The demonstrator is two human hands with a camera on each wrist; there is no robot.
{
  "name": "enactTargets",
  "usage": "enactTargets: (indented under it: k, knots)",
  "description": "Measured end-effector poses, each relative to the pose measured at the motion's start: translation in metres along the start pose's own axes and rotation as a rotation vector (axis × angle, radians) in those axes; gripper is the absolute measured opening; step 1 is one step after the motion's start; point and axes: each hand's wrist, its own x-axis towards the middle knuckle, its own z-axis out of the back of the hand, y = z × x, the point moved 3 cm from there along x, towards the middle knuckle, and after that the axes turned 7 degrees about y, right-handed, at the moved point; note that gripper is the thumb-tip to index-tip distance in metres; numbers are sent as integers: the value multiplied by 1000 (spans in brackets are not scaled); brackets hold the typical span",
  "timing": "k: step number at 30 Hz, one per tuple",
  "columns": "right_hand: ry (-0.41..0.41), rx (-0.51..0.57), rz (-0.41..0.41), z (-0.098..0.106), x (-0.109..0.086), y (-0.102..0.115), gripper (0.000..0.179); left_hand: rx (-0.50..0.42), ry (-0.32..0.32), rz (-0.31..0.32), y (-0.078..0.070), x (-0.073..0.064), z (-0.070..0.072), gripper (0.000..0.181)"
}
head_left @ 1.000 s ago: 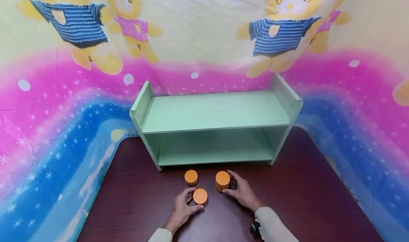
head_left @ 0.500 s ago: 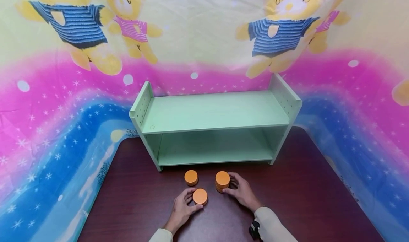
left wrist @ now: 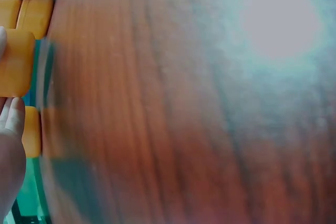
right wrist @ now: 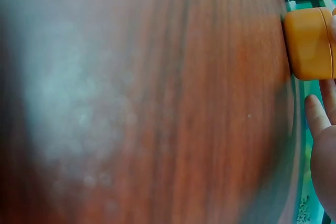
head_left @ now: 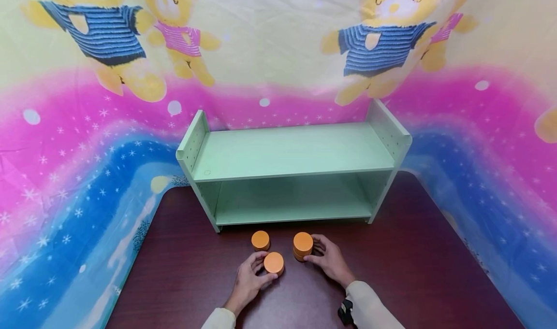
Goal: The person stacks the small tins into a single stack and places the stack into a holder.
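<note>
Holding one disc (head_left: 273,263) with the left hand (head_left: 249,280), how does one do it well?

Keep it level, in my opinion. The grip is narrow: thumb and fingers pinch the disc from eight o'clock. In the left wrist view a gap shows under it, so it seems to hang slightly above the table (head_left: 370,295).

And the right hand (head_left: 332,262), does it grip also?

Yes, it pinches the stack (head_left: 302,243) of two from four o'clock, with a fingertip near the seam. The stack stands on the table, at two o'clock from the disc. I advise a light, steady pressure there, so that the upper piece does not slide.

What else needs care?

The loose disc (head_left: 260,240), at eleven o'clock, is just beside the left fingertips. It is better to give it some room. The shelf (head_left: 293,150), at twelve o'clock, is farther away.
</note>
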Motion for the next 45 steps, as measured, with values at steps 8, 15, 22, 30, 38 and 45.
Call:
enactTargets:
  k: [8,15,22,30,38,45]
  knots:
    - [9,8,3,1,-2,5,55,-14,6,-71,-10,6,1,63]
    - [14,10,6,-1,6,-25,58,-13,2,-123,-21,10,2,63]
    - [41,21,38,0,7,-27,56,-5,1,-137,-32,15,2,60]
    - [36,20,27,1,7,-25,56,31,-16,-194,-55,18,7,58]
    - [32,-34,40,0,7,-27,57,42,-9,-219,-49,28,5,58]
    - [28,-12,31,1,9,-27,57,12,7,-207,-54,33,2,57]
